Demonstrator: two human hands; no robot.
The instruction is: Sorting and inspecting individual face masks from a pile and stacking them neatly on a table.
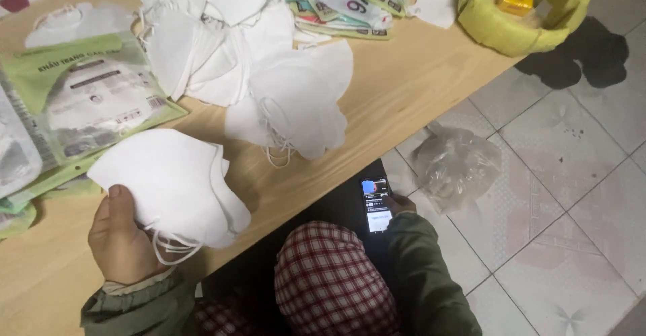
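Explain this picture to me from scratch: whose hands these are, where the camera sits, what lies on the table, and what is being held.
There is no machine here. One camera, worn on a person's head, looks down at their own two hands. The left hand grips a small stack of white face masks over a wooden table. The right hand holds a lit phone below the table edge, above a checked trouser knee. On the table lie more loose white masks, green mask packets and a yellow bag.
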